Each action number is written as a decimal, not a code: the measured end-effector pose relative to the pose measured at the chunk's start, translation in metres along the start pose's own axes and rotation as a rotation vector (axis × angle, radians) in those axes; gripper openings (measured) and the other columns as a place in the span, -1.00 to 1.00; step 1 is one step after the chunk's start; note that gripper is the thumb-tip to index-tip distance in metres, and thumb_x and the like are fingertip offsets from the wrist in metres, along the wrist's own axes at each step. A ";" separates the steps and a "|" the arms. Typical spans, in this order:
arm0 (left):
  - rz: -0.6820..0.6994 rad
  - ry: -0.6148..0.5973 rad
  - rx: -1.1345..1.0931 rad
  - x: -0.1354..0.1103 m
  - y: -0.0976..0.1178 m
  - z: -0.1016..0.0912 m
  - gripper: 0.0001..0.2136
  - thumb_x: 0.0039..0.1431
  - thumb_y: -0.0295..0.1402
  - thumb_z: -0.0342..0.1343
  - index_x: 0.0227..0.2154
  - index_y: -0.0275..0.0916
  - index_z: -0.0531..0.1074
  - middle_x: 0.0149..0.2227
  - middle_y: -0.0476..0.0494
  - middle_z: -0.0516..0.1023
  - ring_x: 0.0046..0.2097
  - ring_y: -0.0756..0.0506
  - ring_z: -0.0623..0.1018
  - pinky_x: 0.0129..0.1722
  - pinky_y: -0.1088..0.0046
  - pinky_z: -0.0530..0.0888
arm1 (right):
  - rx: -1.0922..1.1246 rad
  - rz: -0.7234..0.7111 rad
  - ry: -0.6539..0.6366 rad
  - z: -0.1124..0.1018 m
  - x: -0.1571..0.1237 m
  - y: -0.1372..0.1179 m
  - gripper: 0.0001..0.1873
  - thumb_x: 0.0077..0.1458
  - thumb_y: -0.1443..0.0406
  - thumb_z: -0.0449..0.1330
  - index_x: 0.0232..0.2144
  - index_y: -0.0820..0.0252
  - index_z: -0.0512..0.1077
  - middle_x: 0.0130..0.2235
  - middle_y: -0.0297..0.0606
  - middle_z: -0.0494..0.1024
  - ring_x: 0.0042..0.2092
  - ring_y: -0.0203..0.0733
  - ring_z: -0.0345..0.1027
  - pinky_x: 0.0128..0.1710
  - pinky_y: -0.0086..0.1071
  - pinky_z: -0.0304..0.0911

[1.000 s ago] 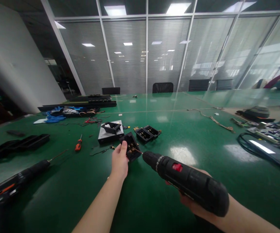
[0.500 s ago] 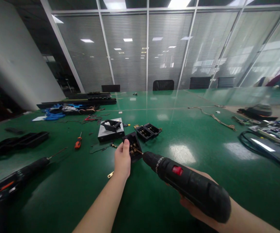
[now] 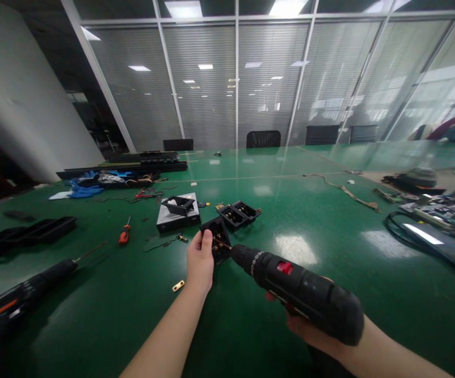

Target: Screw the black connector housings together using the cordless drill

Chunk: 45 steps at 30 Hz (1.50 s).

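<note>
My left hand (image 3: 200, 262) grips a small black plastic box (image 3: 221, 254) by its left side, thumb over the rim. Brass-coloured terminals show inside the box. My right hand (image 3: 310, 328) is wrapped round the handle of a black cordless drill (image 3: 298, 294) with a red switch on top. The drill's thin bit reaches into the box among the terminals; whether its tip sits in a screw I cannot tell. Just beyond lies a pair of similar black boxes (image 3: 238, 215) with brass parts. A small brass plate with two holes (image 3: 178, 286) rests left of my left forearm.
On the green table (image 3: 267, 181), a black frame (image 3: 178, 205) sits on a silver-and-black case (image 3: 164, 223). Leftward lie an orange screwdriver (image 3: 124, 234), a second drill (image 3: 26, 286) and long black trays (image 3: 42, 231). Circuit boards (image 3: 448, 215) and a cable are at right.
The drill's rear end has shifted slightly left and up, with its bit still inside the box. The brass plate now shows fully beside my left forearm. The whole view has shifted a little.
</note>
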<state>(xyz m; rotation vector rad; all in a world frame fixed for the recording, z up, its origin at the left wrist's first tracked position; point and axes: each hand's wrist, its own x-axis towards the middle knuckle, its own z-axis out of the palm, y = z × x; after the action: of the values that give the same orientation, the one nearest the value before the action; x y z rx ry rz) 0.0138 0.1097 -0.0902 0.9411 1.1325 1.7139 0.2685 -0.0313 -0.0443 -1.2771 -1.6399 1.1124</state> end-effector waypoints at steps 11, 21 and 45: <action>-0.017 -0.118 0.144 0.002 0.004 0.001 -0.51 0.08 0.11 0.38 -0.13 -0.18 0.62 -0.22 -0.15 0.69 -0.15 -0.22 0.64 -0.15 0.31 0.55 | -0.073 -0.108 0.032 -0.001 0.011 -0.008 -0.35 0.08 0.16 0.38 0.24 0.06 0.50 0.05 -0.07 0.68 0.02 0.13 0.61 0.15 0.05 0.52; -0.086 -0.111 0.220 0.007 0.005 -0.006 -0.62 0.08 0.01 0.36 -0.26 -0.21 0.58 -0.32 -0.09 0.63 -0.22 -0.21 0.63 -0.23 0.33 0.56 | -0.127 -0.091 -0.078 -0.002 0.019 -0.037 -0.35 0.01 0.17 0.42 0.18 0.11 0.52 0.06 -0.07 0.67 0.08 0.13 0.59 0.21 -0.01 0.47; -0.262 -0.080 -0.031 0.011 0.003 -0.005 -0.59 0.00 0.02 0.47 -0.29 -0.18 0.54 -0.37 -0.03 0.62 -0.32 -0.14 0.60 -0.31 0.37 0.49 | 0.080 0.000 -0.218 0.014 0.032 -0.007 -0.31 0.02 0.18 0.52 0.23 -0.15 0.55 -0.32 -0.31 0.68 -0.32 -0.04 0.63 -0.24 -0.17 0.62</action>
<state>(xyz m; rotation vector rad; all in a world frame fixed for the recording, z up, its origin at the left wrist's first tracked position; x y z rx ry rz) 0.0047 0.1179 -0.0875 0.7962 1.1201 1.4656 0.2472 -0.0035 -0.0406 -1.1370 -1.7336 1.3427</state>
